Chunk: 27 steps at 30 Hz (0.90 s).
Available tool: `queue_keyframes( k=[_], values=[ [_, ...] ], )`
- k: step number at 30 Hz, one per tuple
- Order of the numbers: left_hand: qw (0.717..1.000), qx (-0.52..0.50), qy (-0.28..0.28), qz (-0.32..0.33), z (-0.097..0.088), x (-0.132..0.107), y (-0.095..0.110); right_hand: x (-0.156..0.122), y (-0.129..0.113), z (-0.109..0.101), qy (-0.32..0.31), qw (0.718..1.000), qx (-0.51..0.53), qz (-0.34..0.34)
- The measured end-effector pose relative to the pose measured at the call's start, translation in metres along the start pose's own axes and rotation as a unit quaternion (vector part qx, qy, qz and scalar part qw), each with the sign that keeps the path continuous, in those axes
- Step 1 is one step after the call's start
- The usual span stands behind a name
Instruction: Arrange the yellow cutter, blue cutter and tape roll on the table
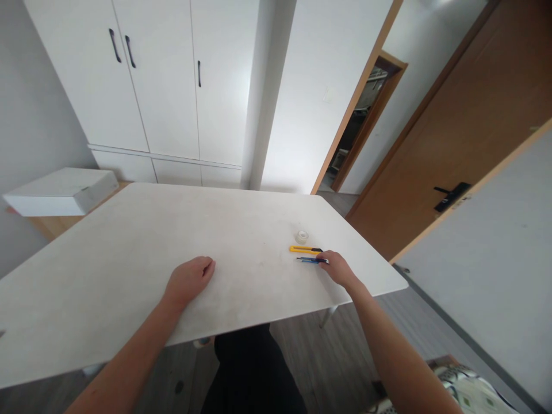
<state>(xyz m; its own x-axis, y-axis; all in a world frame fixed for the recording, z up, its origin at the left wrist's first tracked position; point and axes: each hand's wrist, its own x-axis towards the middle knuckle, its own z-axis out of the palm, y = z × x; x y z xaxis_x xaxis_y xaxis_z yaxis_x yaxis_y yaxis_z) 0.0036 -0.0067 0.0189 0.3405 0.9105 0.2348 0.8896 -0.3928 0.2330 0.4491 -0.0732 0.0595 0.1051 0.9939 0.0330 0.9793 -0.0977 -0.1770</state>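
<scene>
My left hand (190,280) rests on the white table (129,241) near its front edge, fingers curled loosely under, holding nothing that I can see. My right hand (337,267) lies at the table's right side with its fingers closed on the end of a blue pen (308,260). Just beyond the pen lies a yellow utility knife (304,249). A small roll of clear tape (302,236) sits a little farther back.
A white box (60,192) rests on a wooden surface at the left. White cupboards (164,80) stand behind the table. An open doorway (362,123) and a brown door (474,126) are at the right. A patterned cloth (466,391) lies at the bottom right.
</scene>
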Motion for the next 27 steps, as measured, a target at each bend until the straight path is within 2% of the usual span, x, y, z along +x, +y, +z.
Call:
queue_keyframes(
  k=[3,5,8,11,13,15,19,27],
  values=[
    [1.000,0.003,-0.002,0.004,0.000,0.000,0.000,0.000,-0.013,0.000,-0.010,0.999,-0.022,0.024],
    [1.000,0.005,0.001,0.007,-0.001,0.000,0.000,0.000,-0.032,0.000,0.020,1.000,-0.019,0.007],
    [1.000,0.007,0.008,0.004,-0.002,0.000,0.001,0.003,-0.081,0.006,0.051,0.992,0.050,-0.107],
    [1.000,0.009,0.005,0.003,-0.002,0.000,0.002,0.011,-0.139,0.025,0.018,0.963,0.122,-0.239],
    [1.000,0.005,-0.001,0.005,-0.001,-0.001,0.001,0.017,-0.170,0.042,0.010,0.947,0.136,-0.290],
    [1.000,0.000,-0.005,0.001,0.001,-0.001,-0.001,0.022,-0.188,0.059,0.026,0.942,0.131,-0.309],
    [1.000,-0.014,-0.003,-0.005,0.004,-0.001,-0.004,0.025,-0.192,0.077,0.067,0.943,0.118,-0.304],
    [1.000,0.001,-0.007,-0.011,0.004,0.000,-0.003,0.023,-0.187,0.080,0.079,0.942,0.130,-0.298]
  ],
)
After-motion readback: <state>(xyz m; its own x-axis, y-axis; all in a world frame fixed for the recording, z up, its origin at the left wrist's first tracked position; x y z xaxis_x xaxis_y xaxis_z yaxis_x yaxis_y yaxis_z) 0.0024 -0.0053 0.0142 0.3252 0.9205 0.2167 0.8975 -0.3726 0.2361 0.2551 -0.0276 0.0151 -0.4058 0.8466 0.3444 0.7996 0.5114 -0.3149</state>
